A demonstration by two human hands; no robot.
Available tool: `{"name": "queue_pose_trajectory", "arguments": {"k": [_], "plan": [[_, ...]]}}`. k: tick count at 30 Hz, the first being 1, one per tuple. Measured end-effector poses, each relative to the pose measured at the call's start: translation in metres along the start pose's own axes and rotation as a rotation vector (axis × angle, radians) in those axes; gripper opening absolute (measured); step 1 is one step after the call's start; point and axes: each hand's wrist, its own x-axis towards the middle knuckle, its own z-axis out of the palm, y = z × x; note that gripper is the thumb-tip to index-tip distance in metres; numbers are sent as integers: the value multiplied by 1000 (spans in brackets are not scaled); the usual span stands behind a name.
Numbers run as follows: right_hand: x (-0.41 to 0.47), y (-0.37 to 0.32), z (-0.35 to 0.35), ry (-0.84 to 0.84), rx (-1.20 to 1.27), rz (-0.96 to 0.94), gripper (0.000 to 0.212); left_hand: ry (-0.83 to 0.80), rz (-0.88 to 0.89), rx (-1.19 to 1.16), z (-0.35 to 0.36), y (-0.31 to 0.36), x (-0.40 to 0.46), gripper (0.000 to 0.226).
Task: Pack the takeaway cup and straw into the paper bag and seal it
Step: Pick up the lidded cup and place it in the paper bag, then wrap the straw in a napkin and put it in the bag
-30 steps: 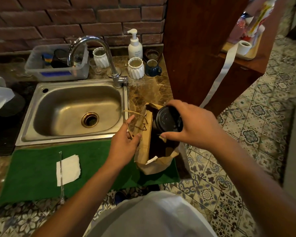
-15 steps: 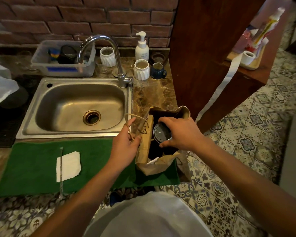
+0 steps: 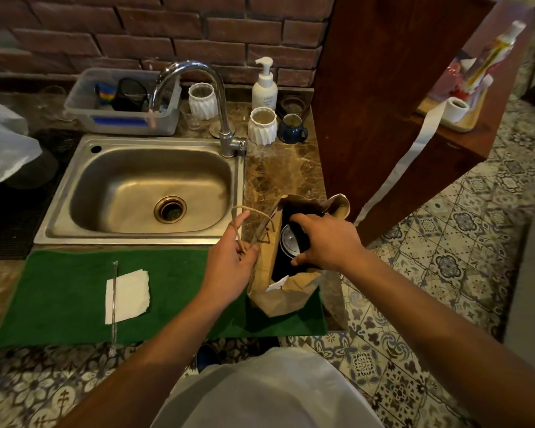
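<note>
— Inside the paper bag (image 3: pixel 286 291), what have you got?

— The takeaway cup (image 3: pixel 289 242), sunk below the bag's rim. My right hand (image 3: pixel 328 242) reaches into the mouth from the right, fingers and thumb curled around the cup's dark lid, so only its left part shows.

— And your other hand?

— My left hand (image 3: pixel 229 264) is just left of the bag, outside it. Thumb and fingers pinch the bag's near left edge together with the twine handle (image 3: pixel 254 213), which loops up above my fingers. The cup lies between my two hands, closer to the right.

— Where does the bag stand?

— Upright on the right end of the green mat (image 3: pixel 59 291), in front of the marble counter (image 3: pixel 278 177), right of the sink (image 3: pixel 142 186).

— The straw?

— The straw (image 3: pixel 115 304) lies on the mat well to the left of both hands, lengthwise, touching the left edge of a white napkin (image 3: pixel 127 295). Neither hand is near it.
</note>
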Motion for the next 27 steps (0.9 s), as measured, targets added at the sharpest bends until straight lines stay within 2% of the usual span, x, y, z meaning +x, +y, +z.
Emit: {"name": "queue_pose_trajectory", "arguments": {"k": [9,13,18,21,27], "plan": [[-6,-2,0,12,48,42,102,-8,-19,-18,4,1,0,67],[-12,-1,-8,32,163,31,101,-40,-35,-41,5,4,-2,66],[-29,-5,-30,134,135,-31,76,-52,-48,-75,4,8,-1,70],[-37,-8,-37,272,142,-77,58,-88,-23,-117,1,13,-3,74],[-41,-27,-60,543,274,-59,37,-163,3,-120,-17,11,-3,78]]}}
